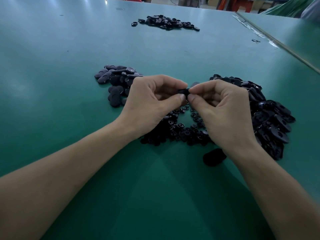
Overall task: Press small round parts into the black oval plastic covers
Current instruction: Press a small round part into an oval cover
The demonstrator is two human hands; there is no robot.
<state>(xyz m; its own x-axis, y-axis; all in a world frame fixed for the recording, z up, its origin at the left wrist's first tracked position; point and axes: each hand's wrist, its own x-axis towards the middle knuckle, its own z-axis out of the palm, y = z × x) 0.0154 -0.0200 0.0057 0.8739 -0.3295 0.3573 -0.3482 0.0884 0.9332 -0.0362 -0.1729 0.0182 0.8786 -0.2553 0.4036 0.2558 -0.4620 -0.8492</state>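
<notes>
My left hand [152, 103] and my right hand [223, 111] meet above the green table, both pinching one black oval cover [183, 91] between thumb and fingers. Most of that cover is hidden by my fingertips. Below the hands lies a scatter of small round black parts [183, 129]. A heap of oval covers [116, 84] sits left of my left hand. A larger heap of covers [270, 118] lies to the right of my right hand. A single oval cover [213, 156] rests near my right wrist.
A third pile of black covers [166, 22] lies far back on the green table [69, 84]. A seam with tape [259, 32] runs along the right side where another table surface joins. One loose small part [256, 41] lies near that seam.
</notes>
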